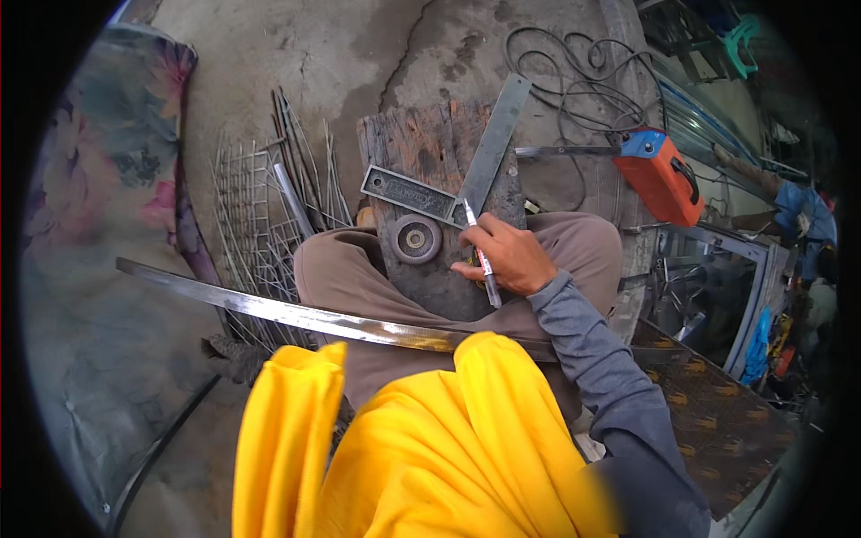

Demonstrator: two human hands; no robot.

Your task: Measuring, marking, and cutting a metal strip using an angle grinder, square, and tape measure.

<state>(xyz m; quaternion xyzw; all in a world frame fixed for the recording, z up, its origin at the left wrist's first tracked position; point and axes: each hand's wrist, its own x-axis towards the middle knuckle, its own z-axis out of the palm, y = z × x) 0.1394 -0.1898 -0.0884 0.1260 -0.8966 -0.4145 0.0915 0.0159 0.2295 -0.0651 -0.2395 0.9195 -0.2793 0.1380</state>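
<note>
My right hand (509,255) is closed around a white marker pen (485,260). The pen stands at a slant, its upper end close to the corner of a metal try square (491,143). That square lies on a worn wooden block (421,134) in front of my legs. Left of the pen, a round dark abrasive wheel (415,239) rests on the block. A long, shiny flat metal bar (296,316) lies across my lap, reaching far to the left. My left hand is out of sight; yellow cloth (404,448) covers the lower middle.
Wire mesh and thin rods (256,206) lie left of the block. An orange and blue power unit (659,179) stands at the right, near coiled black cable (592,72). Flowered padding (108,179) fills the far left. A patterned brown board (708,403) is at lower right.
</note>
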